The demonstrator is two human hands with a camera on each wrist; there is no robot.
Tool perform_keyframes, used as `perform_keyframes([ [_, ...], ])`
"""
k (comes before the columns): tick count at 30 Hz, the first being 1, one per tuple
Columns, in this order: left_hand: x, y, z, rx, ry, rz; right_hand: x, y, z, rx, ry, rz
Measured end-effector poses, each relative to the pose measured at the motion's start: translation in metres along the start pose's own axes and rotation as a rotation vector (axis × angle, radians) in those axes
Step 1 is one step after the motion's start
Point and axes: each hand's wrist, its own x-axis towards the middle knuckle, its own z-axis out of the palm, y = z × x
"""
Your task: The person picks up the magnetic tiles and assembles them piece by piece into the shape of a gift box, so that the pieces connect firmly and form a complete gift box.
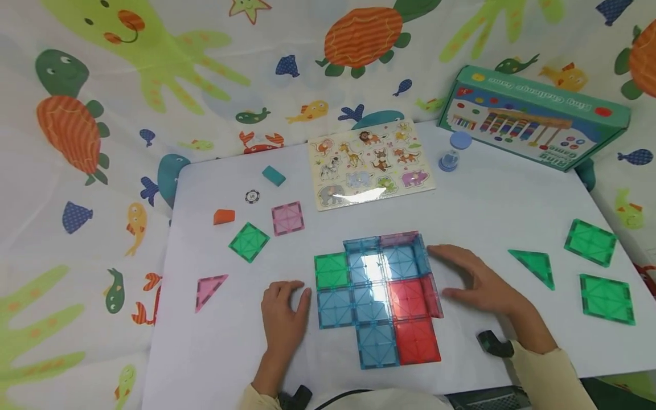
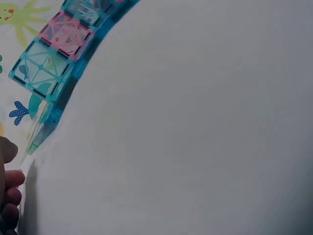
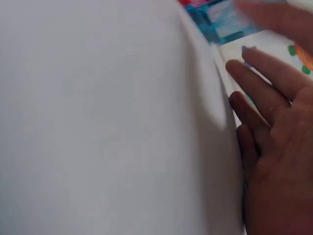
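Note:
A flat patch of translucent magnetic tiles lies mid-table, made of blue, green and red squares, with pink and blue tiles standing up along its far and right edges. My left hand rests on the table at the patch's left edge, fingers loosely bent, holding nothing. My right hand lies flat at the right edge, straight fingers reaching to the upright side tiles. The left wrist view shows the left hand's fingertips near the tile row. In the blurred right wrist view, the right hand is spread beside the tiles.
Loose tiles lie around: green square, pink square, pink triangle, green triangle, two green squares. Farther back are an animal puzzle board, a green game box, a blue stamp and small blocks.

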Motion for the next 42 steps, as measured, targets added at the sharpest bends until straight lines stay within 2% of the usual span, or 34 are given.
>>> perform_keyframes([
  [3,-0.011,0.007,-0.002,0.060,0.016,-0.038,-0.015,-0.006,0.005,-0.077,0.009,0.005],
  [6,-0.014,0.015,-0.002,0.120,-0.004,-0.012,-0.021,-0.010,0.014,-0.184,0.047,-0.027],
  [9,-0.015,0.022,-0.001,0.149,-0.007,0.033,-0.025,-0.012,0.021,-0.235,0.080,-0.079],
  [13,-0.015,0.030,-0.001,0.118,0.011,0.062,-0.025,-0.012,0.025,-0.261,0.096,-0.111],
  [16,-0.015,0.036,0.000,0.066,0.006,0.049,-0.024,-0.012,0.026,-0.285,0.093,-0.104],
  [18,-0.016,0.038,0.000,0.022,-0.006,0.016,-0.024,-0.012,0.027,-0.297,0.090,-0.098],
  [27,-0.015,0.040,0.001,-0.276,-0.079,-0.229,-0.025,-0.015,0.030,-0.331,0.115,-0.083],
  [32,-0.007,0.041,-0.005,-0.491,-0.102,-0.307,-0.025,-0.016,0.029,-0.333,0.127,-0.086],
  [36,0.005,0.047,-0.007,-0.591,-0.184,-0.372,-0.025,-0.015,0.029,-0.332,0.141,-0.092],
  [39,0.012,0.054,-0.005,-0.595,-0.248,-0.384,-0.025,-0.013,0.030,-0.336,0.140,-0.099],
  [42,0.018,0.063,-0.001,-0.564,-0.307,-0.311,-0.025,-0.012,0.030,-0.342,0.134,-0.094],
])
